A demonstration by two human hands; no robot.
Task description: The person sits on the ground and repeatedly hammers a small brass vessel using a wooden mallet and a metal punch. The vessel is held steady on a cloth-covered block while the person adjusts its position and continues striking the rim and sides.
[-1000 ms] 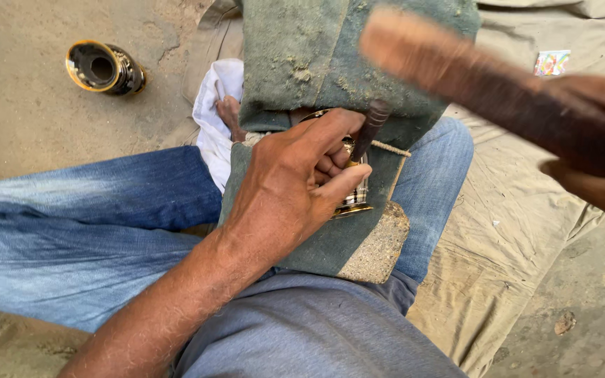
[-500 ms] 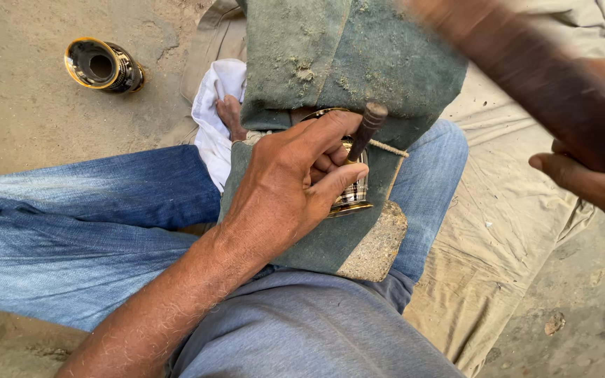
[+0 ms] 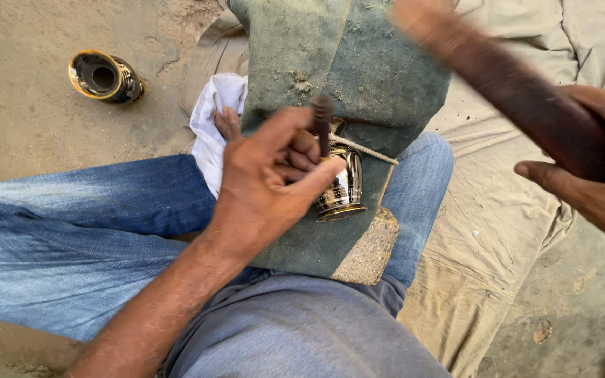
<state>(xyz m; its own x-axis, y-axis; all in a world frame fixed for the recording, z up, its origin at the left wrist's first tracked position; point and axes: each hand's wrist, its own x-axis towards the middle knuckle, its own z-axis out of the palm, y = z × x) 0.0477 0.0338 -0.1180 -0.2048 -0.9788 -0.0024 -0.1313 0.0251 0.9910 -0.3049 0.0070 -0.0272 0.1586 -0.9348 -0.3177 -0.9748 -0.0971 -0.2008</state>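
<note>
Punch, upright on the brass cup, is pinched by the left hand, while a wooden mallet is gripped above-right by the right hand.

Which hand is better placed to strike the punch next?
Right hand, probably: it grips the raised wooden mallet above the punch. The left hand is pinning the punch on the metal cup.

A small black-and-gold metal cup lies on its side on a green cloth-covered block. A dark punch stands upright against it.
</note>
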